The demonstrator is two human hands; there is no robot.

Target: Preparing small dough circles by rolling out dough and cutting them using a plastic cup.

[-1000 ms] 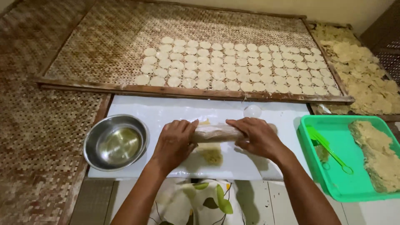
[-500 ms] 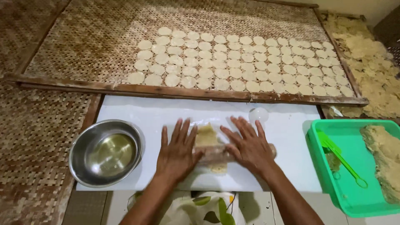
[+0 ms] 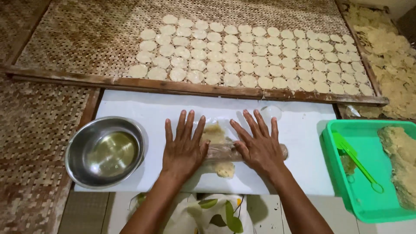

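My left hand (image 3: 184,147) and my right hand (image 3: 258,145) lie flat, fingers spread, on a clear rolling pin (image 3: 225,152) that rests across a strip of pale yellow dough (image 3: 214,134). The dough lies under thin clear plastic on a white board (image 3: 299,173). The dough shows above the pin and as a small lobe below it. Both palms press on the pin from above without wrapping around it.
A steel bowl (image 3: 106,151) with liquid sits left of my hands. A green tray (image 3: 372,199) at the right holds a dough slab (image 3: 401,160) and green tongs (image 3: 357,162). Beyond the board, a woven drying rack (image 3: 78,47) carries several rows of round dough discs (image 3: 247,56).
My hands have opened flat and slid forward over the rolling pin, which rolled across the dough and spread it longer. The view has tilted closer to the board.
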